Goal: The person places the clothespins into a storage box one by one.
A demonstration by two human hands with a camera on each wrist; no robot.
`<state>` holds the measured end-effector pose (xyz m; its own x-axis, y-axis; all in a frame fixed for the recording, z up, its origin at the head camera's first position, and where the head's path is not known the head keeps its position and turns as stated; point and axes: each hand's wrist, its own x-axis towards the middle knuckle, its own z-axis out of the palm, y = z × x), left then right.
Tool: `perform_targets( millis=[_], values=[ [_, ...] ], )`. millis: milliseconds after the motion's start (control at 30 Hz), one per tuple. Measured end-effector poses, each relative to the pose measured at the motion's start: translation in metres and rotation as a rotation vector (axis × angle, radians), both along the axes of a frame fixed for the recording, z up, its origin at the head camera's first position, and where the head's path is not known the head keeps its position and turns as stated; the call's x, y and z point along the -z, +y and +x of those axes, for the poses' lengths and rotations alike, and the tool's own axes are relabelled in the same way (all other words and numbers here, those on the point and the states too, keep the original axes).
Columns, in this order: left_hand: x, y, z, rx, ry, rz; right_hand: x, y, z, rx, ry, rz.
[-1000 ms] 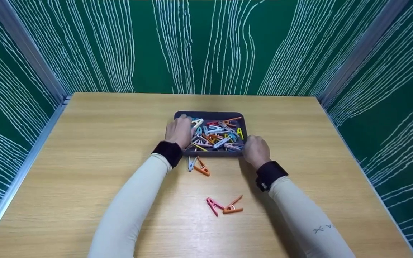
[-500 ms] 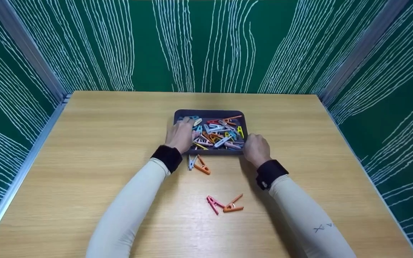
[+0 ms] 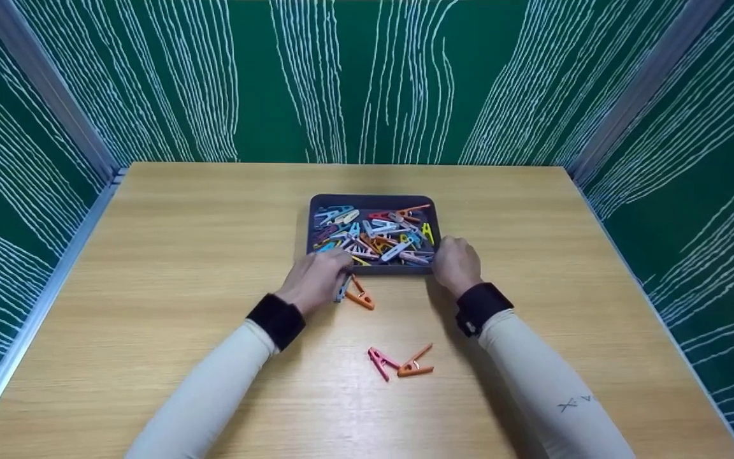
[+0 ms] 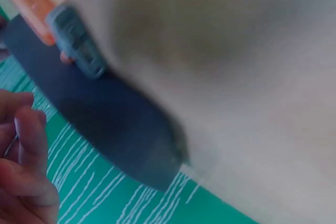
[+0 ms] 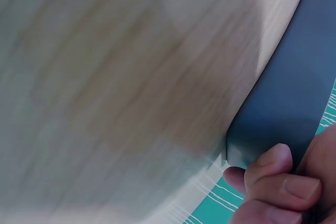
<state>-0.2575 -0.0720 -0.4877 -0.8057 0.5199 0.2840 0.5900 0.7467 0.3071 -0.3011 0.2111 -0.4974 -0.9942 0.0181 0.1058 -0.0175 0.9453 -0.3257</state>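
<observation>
A dark grey tray (image 3: 376, 271) holds a heap of mixed-colour clothespins (image 3: 385, 229). The right hand (image 3: 457, 262) grips its front right corner, and in the right wrist view curled fingers (image 5: 281, 184) lie against the tray's wall (image 5: 286, 93). Just off the front left corner is the left hand (image 3: 319, 277), overlapping a grey-blue clothespin (image 3: 341, 290) in the head view. In the left wrist view its fingers (image 4: 31, 140) are loosely bent with nothing between them, apart from the grey-blue clothespin (image 4: 76, 40). An orange clothespin (image 3: 359, 296) lies beside that one, before the tray.
Nearer the person, a pink clothespin (image 3: 382, 363) and another orange clothespin (image 3: 415, 364) lie on the wooden table (image 3: 182, 255). Green panels (image 3: 265, 83) with white wavy lines stand behind the table and along both sides.
The left hand has come out of the tray's left side and moved toward the person, over the grey-blue clothespin. The right hand has kept its place on the tray.
</observation>
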Motion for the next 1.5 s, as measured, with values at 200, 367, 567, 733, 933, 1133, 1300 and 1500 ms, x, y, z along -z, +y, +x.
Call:
perform_targets(
  millis=[200, 367, 567, 733, 933, 1133, 1300, 1500],
  values=[
    [0.01, -0.007, 0.007, 0.044, -0.023, -0.101, 0.0, 0.001, 0.0, -0.002, 0.009, 0.007],
    [0.012, -0.008, 0.01, 0.055, -0.012, -0.171, 0.0, 0.0, 0.0, -0.008, 0.013, 0.012],
    [0.012, -0.01, 0.016, 0.02, -0.029, -0.201, -0.002, 0.0, 0.0, -0.011, 0.012, 0.01],
    [0.01, -0.012, 0.02, -0.024, -0.095, -0.19, -0.004, 0.0, 0.0, -0.008, 0.012, 0.013],
    [0.009, -0.016, 0.023, -0.071, -0.13, -0.258, -0.003, 0.001, 0.001, -0.013, 0.003, 0.001],
    [0.009, -0.018, 0.027, -0.079, -0.127, -0.254, -0.001, 0.002, 0.0, -0.016, -0.001, -0.01],
    [0.007, -0.019, 0.029, -0.072, -0.13, -0.258, 0.0, 0.002, 0.0, -0.011, 0.013, 0.002],
    [0.004, -0.021, 0.03, -0.06, -0.159, -0.219, 0.001, 0.001, 0.0, -0.012, 0.028, 0.002]
  ],
)
